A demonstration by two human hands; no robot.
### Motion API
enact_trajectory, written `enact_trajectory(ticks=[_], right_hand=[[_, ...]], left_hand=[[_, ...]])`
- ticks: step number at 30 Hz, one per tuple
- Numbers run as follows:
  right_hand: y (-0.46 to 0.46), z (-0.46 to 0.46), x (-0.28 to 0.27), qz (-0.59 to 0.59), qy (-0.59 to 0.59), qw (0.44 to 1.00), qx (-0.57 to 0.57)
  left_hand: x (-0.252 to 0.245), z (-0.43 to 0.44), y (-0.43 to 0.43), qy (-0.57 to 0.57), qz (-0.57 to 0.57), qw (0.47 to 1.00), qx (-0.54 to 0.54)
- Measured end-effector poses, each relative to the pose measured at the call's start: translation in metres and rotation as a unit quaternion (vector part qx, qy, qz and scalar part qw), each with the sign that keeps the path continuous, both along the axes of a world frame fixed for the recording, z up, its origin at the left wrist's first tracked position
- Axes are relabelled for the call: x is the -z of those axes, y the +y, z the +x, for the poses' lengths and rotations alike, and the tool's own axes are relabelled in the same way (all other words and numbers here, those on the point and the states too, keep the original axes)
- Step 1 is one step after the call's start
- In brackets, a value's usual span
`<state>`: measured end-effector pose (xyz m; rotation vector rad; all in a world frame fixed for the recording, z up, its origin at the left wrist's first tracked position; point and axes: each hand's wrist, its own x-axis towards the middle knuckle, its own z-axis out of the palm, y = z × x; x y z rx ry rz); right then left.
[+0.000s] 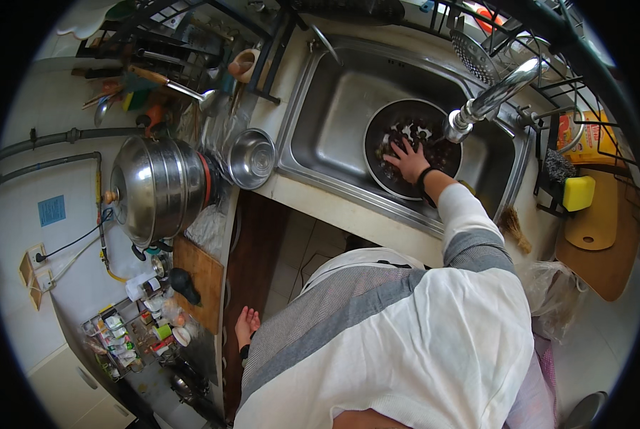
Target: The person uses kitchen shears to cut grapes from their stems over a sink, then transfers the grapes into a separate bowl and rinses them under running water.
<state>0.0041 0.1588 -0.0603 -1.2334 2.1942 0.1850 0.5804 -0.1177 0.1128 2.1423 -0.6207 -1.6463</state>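
Note:
My right hand reaches into a dark round pan with a light rim. Its fingers are spread over small dark round fruits, which look like grapes or cherries, and it grips nothing that I can see. White glints among the fruits look like reflections on water. The pan sits in a stainless steel sink, under the head of a chrome faucet. My left hand hangs at my side beside the counter, palm partly up, with loosely bent fingers and nothing in it.
A steel bowl and a large lidded steamer pot stand left of the sink. A wooden cutting board lies nearer me. At right are a yellow sponge, a small straw brush and cutting boards. A dark rack overhangs the sink.

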Motion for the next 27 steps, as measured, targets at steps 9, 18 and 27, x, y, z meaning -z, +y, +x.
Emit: enact_trajectory(ticks=[9,18,27], right_hand=[[0.065,0.007,-0.027,-0.017,-0.151,0.979,0.132],[0.111,0.009,-0.049,-0.056,-0.218,0.895,0.385],[0.133,0.053,-0.071,-0.254,-0.242,0.785,0.511]], left_hand=[[0.05,0.035,-0.029,0.01,0.049,0.998,0.028],[0.105,0.046,-0.06,0.013,0.048,0.994,0.095],[0.146,0.046,-0.091,0.015,0.028,0.99,0.137]])
